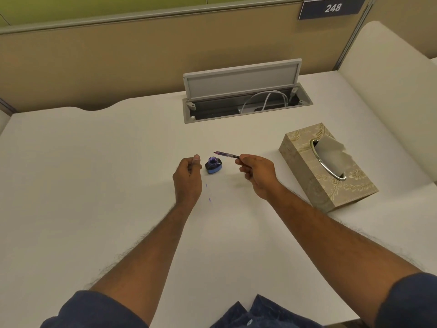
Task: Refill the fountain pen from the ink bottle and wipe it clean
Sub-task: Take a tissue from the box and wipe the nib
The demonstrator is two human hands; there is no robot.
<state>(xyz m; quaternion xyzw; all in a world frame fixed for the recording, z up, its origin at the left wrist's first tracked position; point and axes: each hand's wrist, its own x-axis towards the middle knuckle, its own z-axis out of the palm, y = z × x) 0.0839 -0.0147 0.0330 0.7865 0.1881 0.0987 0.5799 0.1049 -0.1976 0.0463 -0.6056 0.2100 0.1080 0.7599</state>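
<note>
A small blue ink bottle (213,165) stands uncapped on the white desk between my hands. My right hand (256,174) grips the back end of a translucent purple fountain pen section (226,154). It is held almost level, nib pointing left, just above and right of the bottle's mouth. Left of the bottle, my left hand (188,178) is closed around a thin clear pen part (194,161) whose tip sticks up past my fingers. Which part it is cannot be made out. Two small purple ink spots (208,192) mark the desk below the bottle.
A patterned tissue box (328,181) with a tissue sticking up sits at the right. Behind the bottle an open cable hatch (246,100) with white cords is set into the desk. A beige partition rises at the back.
</note>
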